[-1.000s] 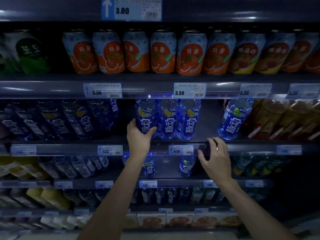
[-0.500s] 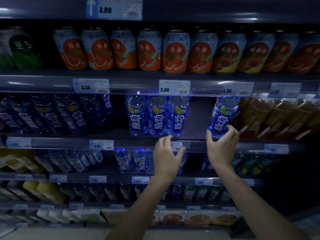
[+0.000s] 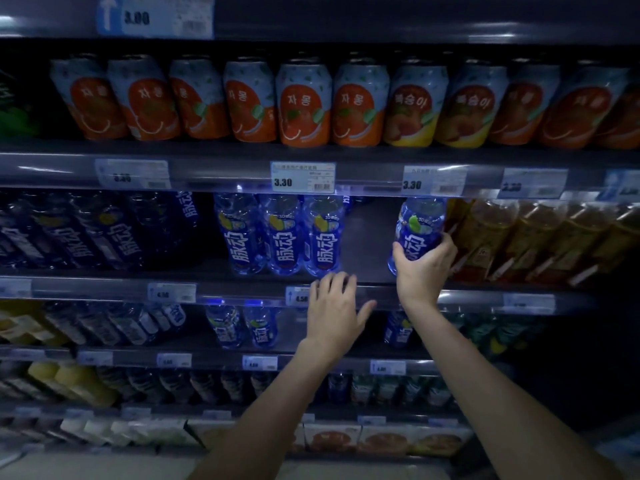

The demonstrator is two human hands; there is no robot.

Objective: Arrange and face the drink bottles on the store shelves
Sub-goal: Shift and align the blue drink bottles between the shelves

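On the second shelf [image 3: 367,289] stand three blue drink bottles [image 3: 284,233] side by side, labels facing out. To their right, past a bare gap, a single blue bottle with a green fruit mark [image 3: 419,230] leans slightly left; my right hand [image 3: 424,268] grips its lower half. My left hand [image 3: 334,310] hovers at the shelf's front rail just below the right-hand bottle of the three, fingers relaxed and holding nothing.
Orange and peach cans [image 3: 304,105] fill the shelf above. Dark blue bottles [image 3: 104,233] stand at the left and amber tea bottles [image 3: 540,237] at the right of the second shelf. More blue bottles [image 3: 242,323] sit on the shelf below. Price tags [image 3: 303,176] line the rails.
My left hand left the leftmost blue bottle and dropped to the shelf rail. My right hand rose from the rail and took hold of the lone blue bottle, closing more firmly round it.
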